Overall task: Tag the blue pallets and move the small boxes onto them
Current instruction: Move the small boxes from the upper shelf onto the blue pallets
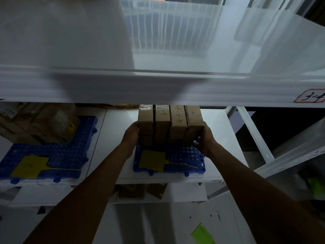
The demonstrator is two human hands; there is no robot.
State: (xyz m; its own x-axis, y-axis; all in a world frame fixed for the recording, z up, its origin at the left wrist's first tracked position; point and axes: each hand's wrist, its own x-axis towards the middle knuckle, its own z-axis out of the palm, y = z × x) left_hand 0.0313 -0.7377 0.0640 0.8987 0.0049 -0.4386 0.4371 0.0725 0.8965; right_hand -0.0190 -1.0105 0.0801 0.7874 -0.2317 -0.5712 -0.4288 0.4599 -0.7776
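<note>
Several small brown cardboard boxes (169, 125) stand side by side in a row on the far part of a blue perforated pallet (182, 155) on the white shelf. My left hand (131, 132) presses the row's left end and my right hand (204, 138) presses its right end, so the row is squeezed between them. A yellow tag (152, 160) with a thin tie lies on the pallet's near left corner. A second blue pallet (58, 155) lies to the left, with its own yellow tag (29, 166) and larger cardboard boxes (40, 124) at its back.
A white upper shelf board (158, 88) overhangs close above the boxes, with a red-bordered label (310, 97) at its right. Metal shelf braces (253, 136) stand to the right. Brown boxes (131, 191) sit on the shelf below. A green scrap (202, 235) lies low on the right.
</note>
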